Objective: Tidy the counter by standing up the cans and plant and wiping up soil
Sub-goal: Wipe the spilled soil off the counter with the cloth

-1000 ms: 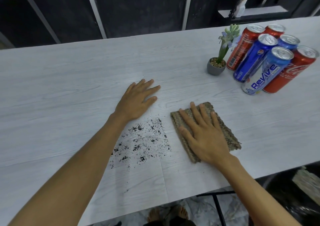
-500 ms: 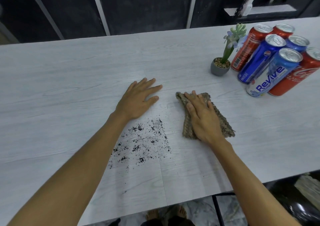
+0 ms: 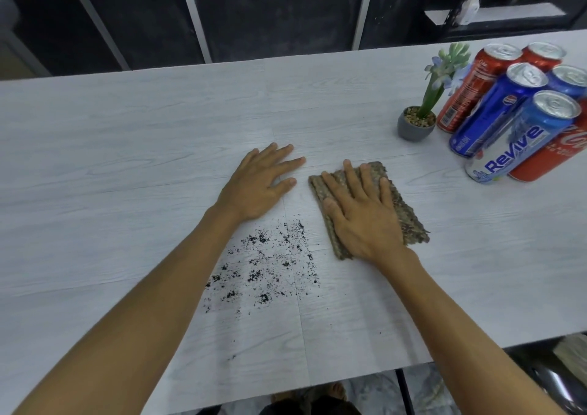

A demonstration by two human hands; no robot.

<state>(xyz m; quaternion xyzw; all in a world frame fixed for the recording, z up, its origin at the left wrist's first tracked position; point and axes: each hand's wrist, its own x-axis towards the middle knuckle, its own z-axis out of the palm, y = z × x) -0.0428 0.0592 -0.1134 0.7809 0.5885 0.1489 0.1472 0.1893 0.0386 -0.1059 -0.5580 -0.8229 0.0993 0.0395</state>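
The woven cloth (image 3: 403, 211), bunched half a second ago, is spread flat again on the counter (image 3: 127, 147). Beyond the far edge of the soil (image 3: 270, 265), the left hand (image 3: 257, 189) lies flat, fingers straight, holding nothing. The soil looks loose and light and should scatter easily. Just right of it, the right hand (image 3: 362, 220) presses the soft, limp cloth under splayed fingers. Well right, the potted plant (image 3: 416, 125) and cans (image 3: 508, 109) stand upright.
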